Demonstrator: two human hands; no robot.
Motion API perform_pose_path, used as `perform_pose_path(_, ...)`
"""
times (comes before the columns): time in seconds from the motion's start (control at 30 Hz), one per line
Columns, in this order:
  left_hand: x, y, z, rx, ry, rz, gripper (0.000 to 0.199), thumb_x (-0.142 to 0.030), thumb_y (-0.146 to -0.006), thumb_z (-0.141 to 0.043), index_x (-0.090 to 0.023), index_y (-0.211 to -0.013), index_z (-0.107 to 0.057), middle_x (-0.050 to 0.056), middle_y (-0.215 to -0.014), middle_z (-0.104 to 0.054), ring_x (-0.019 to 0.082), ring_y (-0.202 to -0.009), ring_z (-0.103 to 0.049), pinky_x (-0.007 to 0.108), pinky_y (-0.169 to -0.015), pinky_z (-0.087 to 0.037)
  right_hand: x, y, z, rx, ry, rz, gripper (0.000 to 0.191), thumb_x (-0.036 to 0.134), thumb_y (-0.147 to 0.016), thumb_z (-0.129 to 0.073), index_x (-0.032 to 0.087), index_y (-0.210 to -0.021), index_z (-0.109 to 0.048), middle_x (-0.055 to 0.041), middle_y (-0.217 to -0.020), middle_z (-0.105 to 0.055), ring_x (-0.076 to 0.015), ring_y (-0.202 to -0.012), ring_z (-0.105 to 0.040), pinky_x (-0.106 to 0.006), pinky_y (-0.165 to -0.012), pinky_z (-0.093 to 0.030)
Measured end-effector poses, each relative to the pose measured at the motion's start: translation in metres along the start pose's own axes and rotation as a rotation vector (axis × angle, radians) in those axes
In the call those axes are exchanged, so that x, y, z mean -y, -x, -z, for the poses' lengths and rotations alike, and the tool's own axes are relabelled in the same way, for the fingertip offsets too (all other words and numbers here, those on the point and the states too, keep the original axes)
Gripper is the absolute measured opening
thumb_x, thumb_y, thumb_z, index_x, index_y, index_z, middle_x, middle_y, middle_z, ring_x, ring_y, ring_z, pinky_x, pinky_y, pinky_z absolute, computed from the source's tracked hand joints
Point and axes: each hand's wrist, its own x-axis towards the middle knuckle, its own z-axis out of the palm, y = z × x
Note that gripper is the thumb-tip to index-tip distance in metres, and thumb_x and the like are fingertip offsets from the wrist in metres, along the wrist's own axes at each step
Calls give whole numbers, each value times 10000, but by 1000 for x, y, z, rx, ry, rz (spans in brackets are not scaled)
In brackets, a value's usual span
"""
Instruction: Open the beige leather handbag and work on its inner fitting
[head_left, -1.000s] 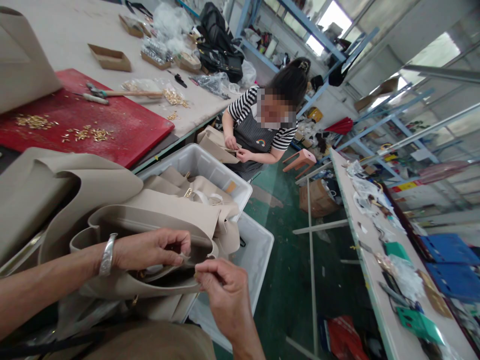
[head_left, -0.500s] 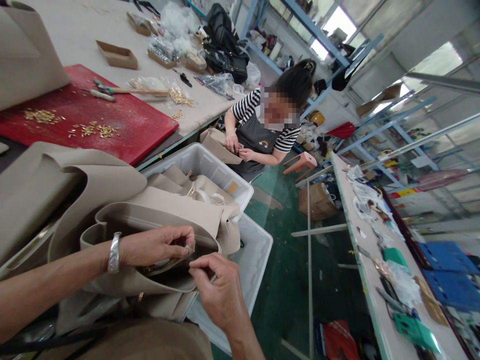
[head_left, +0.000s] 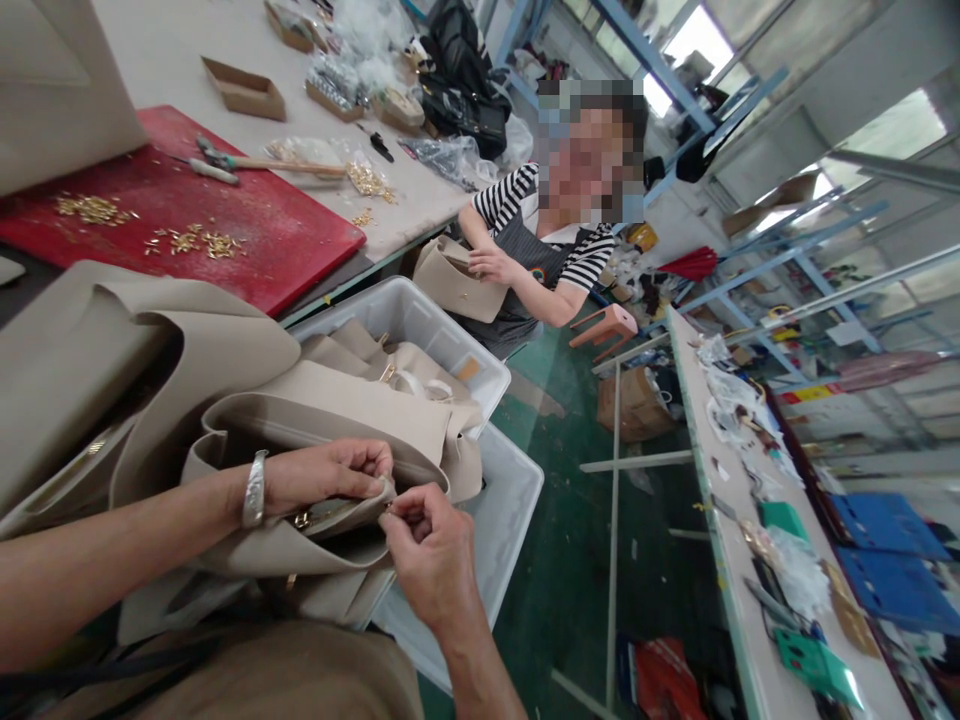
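A beige handbag (head_left: pixel 300 565) lies open in front of me, its mouth gaping to the right. My left hand (head_left: pixel 330 475), with a silver bracelet (head_left: pixel 255 490) at the wrist, pinches a beige flap inside the opening. Beside it, my right hand (head_left: pixel 431 535) has thumb and forefinger closed at that flap's edge, fingertips almost touching the left ones. Whatever tiny piece sits between the right fingertips is too small to make out. Gold hardware (head_left: pixel 302 519) shows below my left fingers. More beige bags (head_left: pixel 202 350) are stacked behind and to the left.
White plastic crates (head_left: pixel 499 520) holding beige bags stand to the right. On the table, a red board (head_left: pixel 277 235) carries gold fittings (head_left: pixel 199 242) and a hammer-like tool (head_left: pixel 277 165). Across from me a co-worker (head_left: pixel 555 240) handles another beige bag (head_left: pixel 457 280). A long bench (head_left: pixel 701 440) runs along the right.
My hands have come closer together at the flap, the left shifting right. The co-worker has raised their head and turned the other bag, moving a hand over its top. The view has shifted slightly.
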Motion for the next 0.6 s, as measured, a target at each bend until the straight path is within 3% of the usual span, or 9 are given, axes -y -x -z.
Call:
perform_pose_path(0.4, -5, 2, 0, 12, 36, -17, 408, -385, -714, -821, -149, -818, -505, -7, -750, -583, 98, -649, -466, 192, -583, -352, 0, -4, -3, 28, -11, -10, 64, 214, -780, -647, 196, -841, -639, 9, -747, -698, -117, -658, -629, -233, -632, -473)
perform_pose_path(0.6, 6, -2, 3, -35, 119, 23, 485, -424, -651, -841, -159, -836, -480, -19, -712, -556, 86, -603, -445, 183, -548, -331, 3, -8, -1, 21, 16, -15, 53, 210, -776, -653, 199, -827, -645, 12, -746, -703, -127, -675, -629, -250, -659, -472)
